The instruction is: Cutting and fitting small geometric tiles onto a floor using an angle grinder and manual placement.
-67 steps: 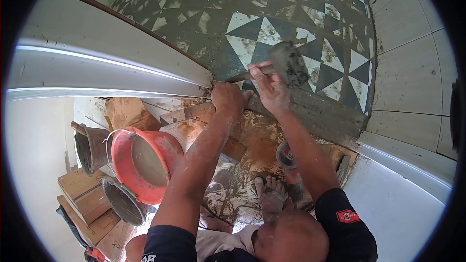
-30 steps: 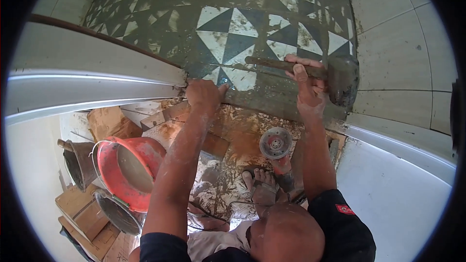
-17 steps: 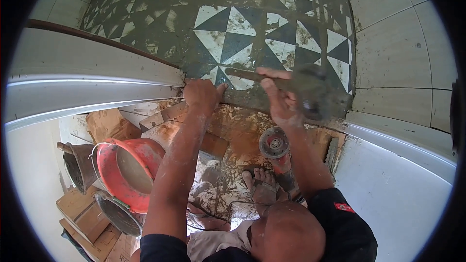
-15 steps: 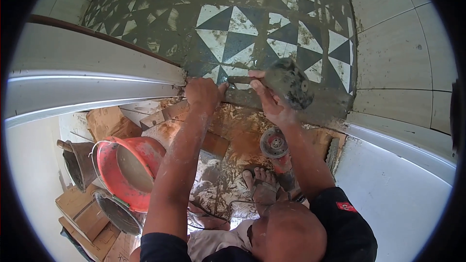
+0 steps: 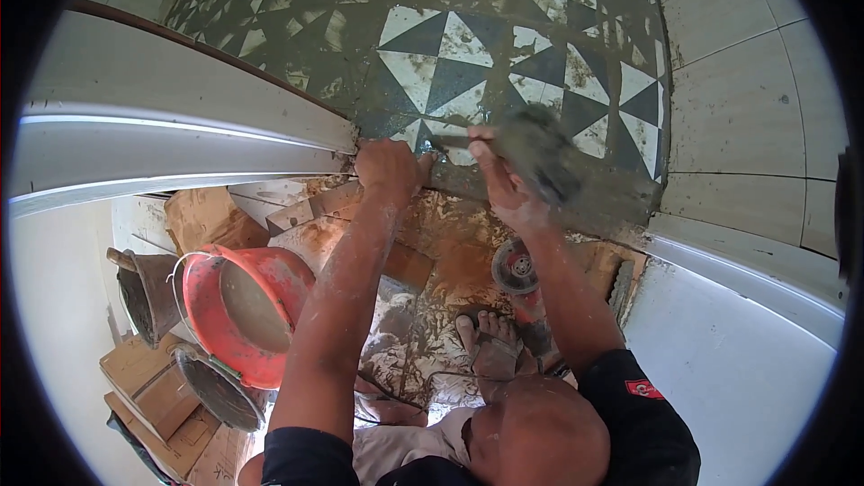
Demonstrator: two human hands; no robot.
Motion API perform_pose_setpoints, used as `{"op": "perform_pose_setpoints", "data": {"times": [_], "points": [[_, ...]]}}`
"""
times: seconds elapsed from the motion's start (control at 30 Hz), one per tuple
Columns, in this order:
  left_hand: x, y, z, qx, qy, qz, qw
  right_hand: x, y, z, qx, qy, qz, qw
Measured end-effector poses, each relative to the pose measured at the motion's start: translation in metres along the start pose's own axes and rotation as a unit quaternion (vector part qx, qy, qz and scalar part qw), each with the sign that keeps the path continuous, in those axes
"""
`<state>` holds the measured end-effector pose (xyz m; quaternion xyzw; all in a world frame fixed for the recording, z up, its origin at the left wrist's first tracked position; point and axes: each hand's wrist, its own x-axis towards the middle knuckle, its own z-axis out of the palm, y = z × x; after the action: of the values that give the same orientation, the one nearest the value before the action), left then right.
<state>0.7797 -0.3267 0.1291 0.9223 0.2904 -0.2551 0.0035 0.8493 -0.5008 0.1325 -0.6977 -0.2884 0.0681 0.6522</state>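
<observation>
In my right hand (image 5: 504,180) is a rubber mallet with a dark, mud-smeared head (image 5: 544,157), blurred by motion. My fingers close round its handle (image 5: 447,140) near the head, and the handle's free end points left over a wet patterned tile (image 5: 461,157). My left hand (image 5: 389,166) is closed at the tile edge beside the foot of the white door frame (image 5: 346,139), its thumb stretched toward the handle's end. What lies under its curled fingers is hidden. Grey slurry coats much of the black-and-white triangle tiling (image 5: 459,85).
A red bucket (image 5: 202,306) of cloudy water stands at left among dirty dark buckets (image 5: 139,301) and cardboard boxes (image 5: 144,378). An angle grinder (image 5: 515,267) lies below my right forearm, near a bare foot (image 5: 490,342). Pale wall tiles (image 5: 733,117) rise at right.
The mallet head has become blurred and its handle end sits slightly higher off the tile. Both hands keep their places; the whole view has shifted slightly.
</observation>
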Motion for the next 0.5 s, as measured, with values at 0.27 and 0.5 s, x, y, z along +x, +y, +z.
{"op": "perform_pose_setpoints", "data": {"times": [0.27,0.5], "points": [[0.005,-0.002,0.002,-0.014,-0.011,-0.004,1.0,-0.002,-0.001,-0.004,-0.065,0.018,-0.084,0.994],[0.007,-0.001,0.006,-0.022,-0.001,-0.006,1.0,-0.002,0.009,-0.012,-0.163,-0.029,-0.132,0.977]]}}
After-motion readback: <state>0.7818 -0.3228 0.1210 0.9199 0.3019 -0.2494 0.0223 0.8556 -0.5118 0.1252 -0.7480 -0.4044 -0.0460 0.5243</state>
